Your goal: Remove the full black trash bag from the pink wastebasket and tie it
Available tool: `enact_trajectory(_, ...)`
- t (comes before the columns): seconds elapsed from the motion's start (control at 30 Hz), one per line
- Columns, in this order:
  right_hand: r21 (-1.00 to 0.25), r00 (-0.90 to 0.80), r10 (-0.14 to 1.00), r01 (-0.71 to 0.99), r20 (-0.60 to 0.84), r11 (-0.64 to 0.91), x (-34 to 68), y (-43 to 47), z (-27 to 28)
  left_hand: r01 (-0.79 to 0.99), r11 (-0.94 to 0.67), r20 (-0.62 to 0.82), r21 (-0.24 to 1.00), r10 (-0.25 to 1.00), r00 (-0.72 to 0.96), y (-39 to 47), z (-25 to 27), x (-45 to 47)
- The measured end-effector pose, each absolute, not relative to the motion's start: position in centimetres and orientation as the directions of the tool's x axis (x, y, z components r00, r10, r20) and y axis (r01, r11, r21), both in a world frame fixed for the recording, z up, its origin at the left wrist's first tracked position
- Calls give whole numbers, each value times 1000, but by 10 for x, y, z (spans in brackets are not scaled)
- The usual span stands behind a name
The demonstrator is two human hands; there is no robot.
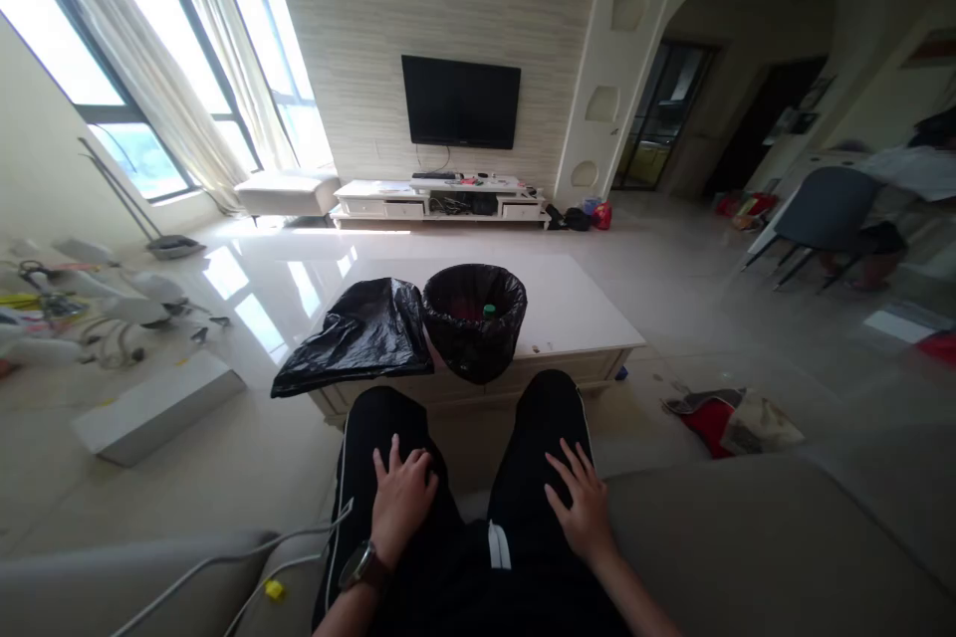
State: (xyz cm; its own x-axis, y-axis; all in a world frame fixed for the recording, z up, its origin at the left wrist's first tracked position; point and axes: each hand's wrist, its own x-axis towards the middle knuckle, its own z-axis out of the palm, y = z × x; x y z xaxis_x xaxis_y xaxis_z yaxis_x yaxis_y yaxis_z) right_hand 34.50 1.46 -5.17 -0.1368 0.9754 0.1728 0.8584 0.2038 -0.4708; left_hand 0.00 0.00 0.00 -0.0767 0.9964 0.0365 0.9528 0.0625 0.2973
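My left hand (pixel 404 496) rests on my left thigh, fingers spread, with a watch (pixel 363 565) on its wrist. On the other thigh lies my right hand (pixel 581 503), its fingers also apart and holding nothing. Beyond my knees, a trash bin lined with a black bag (pixel 478 343) stands at the near edge of a white coffee table (pixel 579 299). A green bottle cap (pixel 489 312) shows inside the bin; what lies beneath is too dark to make out. Left of the bin, a black plastic bag (pixel 365 333) lies flat, overhanging the table's edge.
A white cable (pixel 246 557) crosses the sofa on the left, near a small yellow object (pixel 275 590). A long white box (pixel 160 408) sits on the floor. Red and patterned cloth (pixel 736 421) lies at right. Farther off, a person sits beyond a dark chair (pixel 829 209).
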Motion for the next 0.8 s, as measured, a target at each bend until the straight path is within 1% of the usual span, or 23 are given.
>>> enact_trajectory(0.17, -483, -137, 974, 850, 179, 208, 346, 15, -51, 901, 96, 13, 424, 994, -112, 0, 1, 0)
enact_trajectory(0.23, -486, -133, 975, 850, 176, 204, 346, 14, -51, 852, 133, -11, 507, 989, -148, 5, 3, 0)
enact_trajectory(0.3, -488, -137, 976, 849, 168, 203, 345, 14, -51, 763, 217, -58, 609, 971, -231, 18, 8, 0)
enact_trajectory(0.4, -476, -153, 976, 854, 155, 209, 343, 14, -51, 516, 327, -163, 792, 927, -338, 55, 26, 2)
enact_trajectory(0.47, -463, -170, 975, 859, 143, 218, 341, 14, -50, 297, 310, -210, 903, 923, -323, 89, 47, 7)
enact_trajectory(0.5, -458, -179, 975, 861, 134, 221, 340, 14, -50, 187, 290, -225, 939, 925, -306, 107, 59, 10)
enact_trajectory(0.57, -454, -195, 975, 863, 110, 224, 338, 15, -47, -14, 260, -253, 965, 922, -292, 144, 84, 18)
enact_trajectory(0.63, -458, -207, 974, 860, 89, 225, 336, 16, -44, -174, 239, -284, 955, 906, -314, 177, 106, 26)
enact_trajectory(0.7, -471, -221, 972, 851, 77, 230, 334, 16, -42, -281, 239, -328, 930, 883, -337, 204, 123, 31)
enact_trajectory(0.8, -512, -234, 970, 826, 73, 237, 331, 14, -40, -353, 247, -369, 902, 866, -337, 227, 133, 35)
